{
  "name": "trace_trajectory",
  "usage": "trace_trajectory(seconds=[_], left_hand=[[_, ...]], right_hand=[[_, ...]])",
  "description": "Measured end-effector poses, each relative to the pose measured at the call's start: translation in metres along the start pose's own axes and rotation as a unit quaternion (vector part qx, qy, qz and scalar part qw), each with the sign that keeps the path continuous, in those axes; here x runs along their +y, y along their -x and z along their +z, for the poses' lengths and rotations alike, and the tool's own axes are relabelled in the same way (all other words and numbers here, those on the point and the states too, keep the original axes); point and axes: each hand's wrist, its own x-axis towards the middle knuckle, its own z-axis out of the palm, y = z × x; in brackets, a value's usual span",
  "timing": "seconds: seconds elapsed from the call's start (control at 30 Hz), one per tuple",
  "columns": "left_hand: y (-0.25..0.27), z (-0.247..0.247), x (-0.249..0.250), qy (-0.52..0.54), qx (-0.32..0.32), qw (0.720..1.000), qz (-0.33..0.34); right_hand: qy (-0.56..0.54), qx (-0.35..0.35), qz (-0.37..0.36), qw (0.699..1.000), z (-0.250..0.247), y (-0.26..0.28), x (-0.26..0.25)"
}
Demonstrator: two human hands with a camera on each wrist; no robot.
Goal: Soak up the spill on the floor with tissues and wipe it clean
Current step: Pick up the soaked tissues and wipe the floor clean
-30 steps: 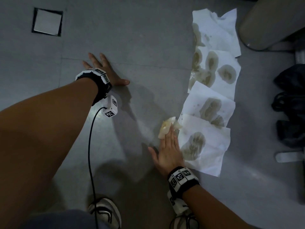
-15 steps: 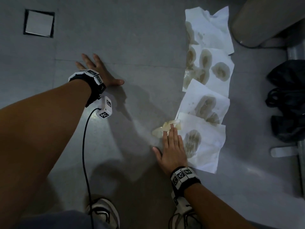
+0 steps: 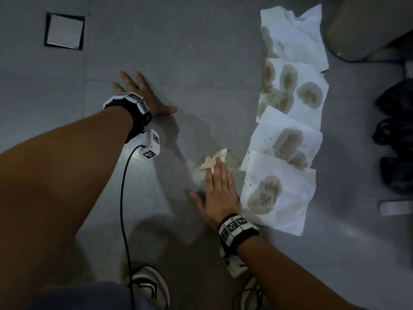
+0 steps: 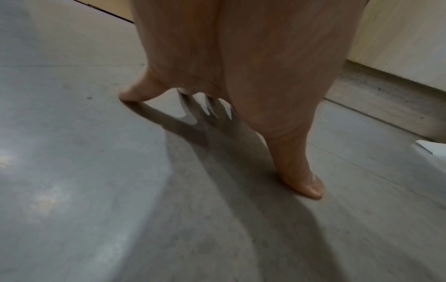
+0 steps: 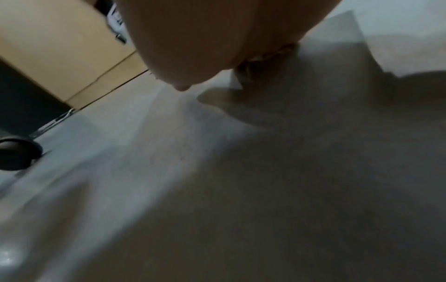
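Both hands lie flat on the grey floor (image 3: 201, 52) in the head view. Fingers of the right hand (image 3: 220, 195) are straight and together, their tips pressing a crumpled, yellow-stained wad of tissue (image 3: 211, 165) to the floor; nothing is gripped, the wad simply sits under and just ahead of the fingertips. Just beside that hand, on its little-finger side, begins a row of four spread tissues (image 3: 288, 135) with brown wet patches, running away ahead of the hand toward a pale rounded bin (image 3: 366, 25). Well apart on the thumb side, the left hand (image 3: 143, 95) is spread open with relaxed fingers, palm down on bare floor, holding nothing; a black cable (image 3: 123, 198) hangs from its wrist camera. A square floor plate (image 3: 64, 31) lies beyond it. Two sneakers (image 3: 149, 287) show below the arms. From the left wrist, the left hand (image 4: 229, 76) props on the floor by thumb and fingertips, its shadow spread beneath. From the right wrist, blurred, the right hand (image 5: 205, 38) shows only its heel and thumb, with stained tissue just past it and a white sheet to the side.
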Motion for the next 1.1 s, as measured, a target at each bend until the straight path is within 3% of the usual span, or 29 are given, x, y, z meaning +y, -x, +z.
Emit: trace_trajectory(seconds=[0.57, 0.63, 0.8, 0.9, 1.1], left_hand=[[0.001, -0.002, 0.001, -0.002, -0.006, 1.0, 0.005], [0.003, -0.003, 0.0, -0.002, -0.005, 1.0, -0.003], [0.02, -0.008, 0.031, 0.015, -0.003, 1.0, -0.003], [0.032, 0.001, 0.057, 0.005, -0.05, 0.998, 0.035], [0.037, 0.014, 0.065, 0.017, -0.077, 0.997, 0.016]], right_hand=[[0.026, 0.018, -0.074, 0.997, -0.027, -0.047, -0.023], [0.028, 0.059, -0.085, 0.994, -0.039, -0.054, -0.021], [-0.028, 0.156, -0.086, 0.984, -0.131, -0.093, -0.009], [-0.049, 0.206, -0.071, 0.975, -0.193, -0.116, 0.014], [-0.072, 0.279, -0.018, 0.957, -0.301, -0.14, 0.065]])
